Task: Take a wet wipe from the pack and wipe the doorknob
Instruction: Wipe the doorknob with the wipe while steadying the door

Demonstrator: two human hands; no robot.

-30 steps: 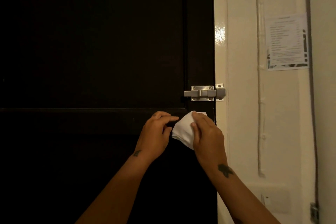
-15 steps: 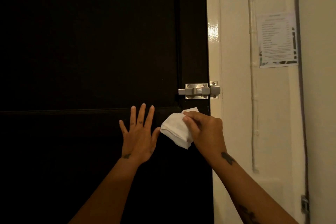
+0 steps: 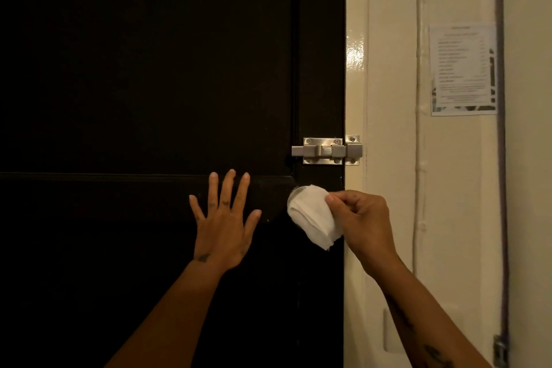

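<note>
Flat and spread, the left hand (image 3: 222, 227) grips nothing; its palm rests on the dark door (image 3: 143, 75), bracing it. Just to its right, a folded white wipe (image 3: 310, 216) covers the doorknob (image 3: 294, 190), of which only a sliver of rim shows at the wipe's upper left. The right hand (image 3: 363, 222) pinches the wipe at its right edge, grip closed on it. Soft, limp and damp, the wipe likely needs several fingers bunching it round the knob to avoid slipping. Above sits a metal bolt (image 3: 327, 151); further right, a paper notice (image 3: 463, 69).

Brushed-metal bolt (image 3: 327, 151), glossy frame (image 3: 355, 51)
</note>
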